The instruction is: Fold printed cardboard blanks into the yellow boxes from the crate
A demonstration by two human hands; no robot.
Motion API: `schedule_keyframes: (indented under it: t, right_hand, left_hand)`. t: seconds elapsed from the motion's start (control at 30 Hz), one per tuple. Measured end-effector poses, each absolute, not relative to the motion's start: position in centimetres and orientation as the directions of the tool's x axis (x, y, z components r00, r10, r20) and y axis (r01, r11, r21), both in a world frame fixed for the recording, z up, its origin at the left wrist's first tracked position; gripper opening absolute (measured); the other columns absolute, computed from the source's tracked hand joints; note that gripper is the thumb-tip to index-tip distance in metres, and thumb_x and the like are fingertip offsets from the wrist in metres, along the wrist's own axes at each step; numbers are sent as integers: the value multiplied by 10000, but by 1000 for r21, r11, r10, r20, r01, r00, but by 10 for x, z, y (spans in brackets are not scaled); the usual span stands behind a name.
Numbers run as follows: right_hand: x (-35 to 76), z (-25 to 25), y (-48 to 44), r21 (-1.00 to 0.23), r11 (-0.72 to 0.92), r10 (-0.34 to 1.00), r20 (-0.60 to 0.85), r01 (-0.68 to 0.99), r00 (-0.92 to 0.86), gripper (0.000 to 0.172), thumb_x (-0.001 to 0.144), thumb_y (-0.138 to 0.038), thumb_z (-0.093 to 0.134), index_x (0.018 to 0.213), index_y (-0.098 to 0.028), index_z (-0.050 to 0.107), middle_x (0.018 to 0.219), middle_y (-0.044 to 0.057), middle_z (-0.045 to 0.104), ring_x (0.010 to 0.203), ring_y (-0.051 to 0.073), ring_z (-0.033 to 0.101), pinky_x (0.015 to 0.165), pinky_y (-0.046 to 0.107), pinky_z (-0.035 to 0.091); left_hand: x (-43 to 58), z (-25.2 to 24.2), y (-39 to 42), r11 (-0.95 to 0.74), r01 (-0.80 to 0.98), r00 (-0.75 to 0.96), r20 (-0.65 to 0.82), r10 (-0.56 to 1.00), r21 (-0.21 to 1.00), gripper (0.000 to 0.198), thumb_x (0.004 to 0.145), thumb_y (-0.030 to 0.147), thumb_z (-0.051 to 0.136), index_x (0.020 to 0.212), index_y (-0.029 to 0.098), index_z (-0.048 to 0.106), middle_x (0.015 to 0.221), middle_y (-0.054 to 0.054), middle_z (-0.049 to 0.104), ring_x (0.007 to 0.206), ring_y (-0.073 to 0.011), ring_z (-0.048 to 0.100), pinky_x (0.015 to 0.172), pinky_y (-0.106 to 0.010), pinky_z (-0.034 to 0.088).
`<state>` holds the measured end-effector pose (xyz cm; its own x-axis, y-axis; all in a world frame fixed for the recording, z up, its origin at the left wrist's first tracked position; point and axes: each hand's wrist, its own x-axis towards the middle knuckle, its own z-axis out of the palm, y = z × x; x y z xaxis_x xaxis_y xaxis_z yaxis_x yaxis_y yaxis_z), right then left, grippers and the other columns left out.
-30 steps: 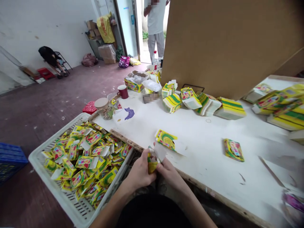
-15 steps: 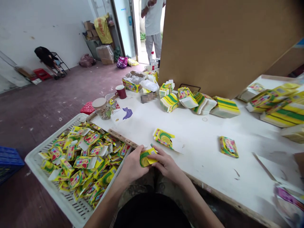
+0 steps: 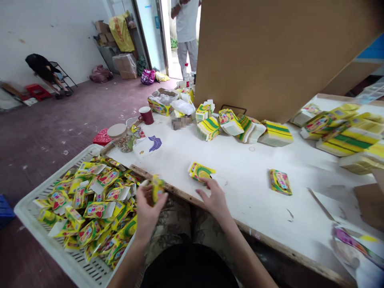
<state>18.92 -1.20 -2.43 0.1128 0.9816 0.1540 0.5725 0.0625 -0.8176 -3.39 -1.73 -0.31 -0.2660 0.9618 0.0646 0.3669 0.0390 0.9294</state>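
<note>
My left hand (image 3: pixel 150 206) grips a small yellow-green carton (image 3: pixel 157 189) at the table's near edge, beside the basket; the carton is slightly blurred. My right hand (image 3: pixel 213 196) has its fingers apart at the near edge of a flattened yellow carton (image 3: pixel 200 171) lying on the white table (image 3: pixel 240 172). Another carton (image 3: pixel 280 182) lies farther right on the table. A white plastic basket (image 3: pixel 30 212) at the left is heaped with small cartons (image 3: pixel 99 210), some with open flaps.
Stacks of flat cartons (image 3: pixel 275 133) line the table's back, before a large cardboard sheet (image 3: pixel 264 56). A maroon mug (image 3: pixel 146 116) and a lidded jar (image 3: pixel 122 140) stand at the back left. One person (image 3: pixel 186 36) stands in the doorway; another (image 3: pixel 45 72) bends by a chair.
My hands have parted. The left has moved left with the carton towards the basket; the right has let go of it and reached the flattened carton. The view has shifted slightly.
</note>
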Motion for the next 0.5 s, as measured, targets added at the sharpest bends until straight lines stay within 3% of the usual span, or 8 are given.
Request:
schedule_keyframes:
  t: [0.07,0.1,0.13,0.2,0.27,0.3,0.4,0.5]
  right_hand:
    - [207,-34,-4,-779,-34,958,152,626,241,230,837,-266,581,1044,-171,610,1056,151,590,1035,312,527,928,516,408]
    - [214,-38,0,-763,-73,947,149,642,285,191,817,-251,591,987,-168,616,1019,154,580,1021,327,511,922,537,389]
    - [219,-42,4,-750,-104,938,144,653,315,157,787,-233,611,931,-171,615,982,148,575,994,331,505,910,540,382]
    - [224,-49,8,-739,-133,931,135,661,338,120,728,-200,641,837,-188,591,921,126,570,946,321,502,887,510,386]
    - [223,-52,9,-746,-136,930,130,652,343,137,701,-190,639,806,-204,551,905,106,569,921,305,501,869,472,389]
    - [221,-52,9,-756,-135,931,124,641,344,148,700,-196,629,809,-211,530,896,95,569,904,295,505,851,454,393]
    - [212,-44,4,-808,-134,934,91,573,346,168,736,-258,588,847,-223,466,840,55,561,797,255,525,744,391,407]
    - [198,-25,-7,-878,-90,960,49,470,275,199,768,-312,583,874,-229,436,790,10,545,678,196,517,643,319,397]
  left_hand:
    - [-58,-10,-20,156,410,-439,45,897,899,607,766,525,599,1228,204,369,1105,-112,575,986,-296,626,855,-461,520]
    - [-72,-13,-22,194,442,-471,42,881,875,683,702,523,655,1221,177,376,1137,-143,557,1069,-355,580,910,-535,475]
    - [-85,-17,-25,242,494,-490,38,871,835,759,620,487,726,1213,147,395,1193,-185,528,1171,-425,495,974,-616,389]
    - [-107,-23,-30,365,656,-525,52,850,660,846,590,426,740,1266,77,369,1331,-280,415,1299,-513,312,1019,-711,238]
    - [-119,-27,-34,407,757,-526,108,843,512,869,638,412,700,1316,23,320,1387,-325,337,1339,-515,243,1039,-710,202]
    - [-120,-28,-36,374,771,-506,138,851,515,859,661,419,686,1323,18,313,1381,-320,349,1335,-493,273,1051,-680,232]
    - [-99,-27,-36,135,585,-374,117,920,800,734,696,433,705,1279,121,387,1305,-209,469,1267,-378,432,1047,-555,361]
    - [-50,-22,-30,32,96,-119,-20,993,995,667,689,459,749,1230,217,444,1279,-139,524,1224,-314,500,993,-474,443]
